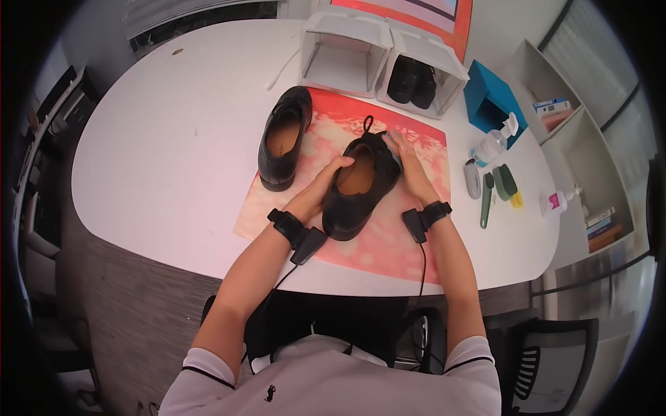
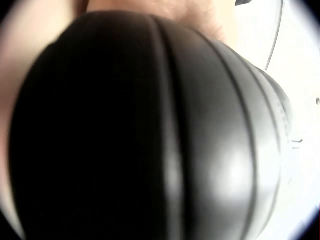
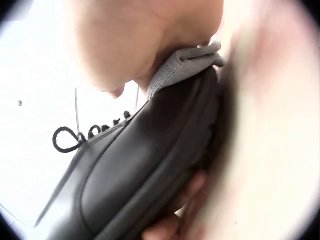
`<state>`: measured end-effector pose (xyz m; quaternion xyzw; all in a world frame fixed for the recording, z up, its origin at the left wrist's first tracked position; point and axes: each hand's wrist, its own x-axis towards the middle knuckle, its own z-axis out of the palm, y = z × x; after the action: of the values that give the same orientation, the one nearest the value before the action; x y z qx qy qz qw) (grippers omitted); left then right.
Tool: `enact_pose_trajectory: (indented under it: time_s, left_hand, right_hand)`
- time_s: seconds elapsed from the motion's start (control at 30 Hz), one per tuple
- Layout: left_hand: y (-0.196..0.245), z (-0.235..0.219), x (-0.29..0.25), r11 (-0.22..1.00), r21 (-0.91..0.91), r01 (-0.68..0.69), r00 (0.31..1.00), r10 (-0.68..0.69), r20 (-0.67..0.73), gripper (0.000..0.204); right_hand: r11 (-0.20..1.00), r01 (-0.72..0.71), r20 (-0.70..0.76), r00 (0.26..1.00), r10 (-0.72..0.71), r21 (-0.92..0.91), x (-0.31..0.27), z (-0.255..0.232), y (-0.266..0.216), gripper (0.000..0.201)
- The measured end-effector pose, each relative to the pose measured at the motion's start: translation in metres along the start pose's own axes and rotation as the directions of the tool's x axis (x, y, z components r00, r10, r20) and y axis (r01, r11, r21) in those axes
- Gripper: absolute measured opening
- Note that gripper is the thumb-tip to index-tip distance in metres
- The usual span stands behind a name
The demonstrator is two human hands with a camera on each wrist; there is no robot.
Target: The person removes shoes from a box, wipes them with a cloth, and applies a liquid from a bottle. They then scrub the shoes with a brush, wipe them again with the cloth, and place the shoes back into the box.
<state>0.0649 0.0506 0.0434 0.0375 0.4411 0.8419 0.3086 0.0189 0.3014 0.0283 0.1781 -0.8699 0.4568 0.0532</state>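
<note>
Fingers of my left hand grip the black shoe by its side, thumb at the opening, while my right hand holds a folded grey cloth against it by the toe, over the red-and-cream mat towards the near edge of the table. I'd expect it to feel fairly light, stiff at heel and sole, a little softer on top and perhaps slippery where it shines, so side and sole seem the surest hold. It's smooth and seamed, with a tan insole and a looped lace.
</note>
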Motion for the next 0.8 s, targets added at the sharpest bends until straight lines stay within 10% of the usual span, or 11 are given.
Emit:
enact_pose_trajectory:
  time_s: [0.27, 0.57, 0.67, 0.8]
  left_hand:
    - [-0.006, -0.004, 0.001, 0.996, -0.065, -0.054, 0.995, 0.048, -0.088, 0.055]
    - [-0.010, -0.038, 0.020, 0.917, -0.364, -0.163, 0.984, 0.179, 0.011, 0.039]
    - [-0.013, -0.031, 0.018, 0.914, -0.389, -0.118, 0.986, 0.153, 0.062, 0.037]
    - [-0.014, -0.030, 0.016, 0.927, -0.372, -0.042, 0.996, 0.068, 0.056, 0.040]
  right_hand:
    - [0.951, 0.047, -0.138, 0.990, -0.005, 0.307, -0.030, 0.041, -0.007, 0.065]
    - [0.916, 0.379, -0.070, 0.918, -0.390, -0.129, -0.051, 0.047, -0.077, 0.053]
    - [0.903, 0.300, -0.100, 0.933, -0.344, -0.308, -0.039, 0.035, -0.053, 0.049]
    - [0.972, 0.215, -0.271, 0.934, -0.233, -0.098, -0.030, 0.028, -0.026, 0.047]
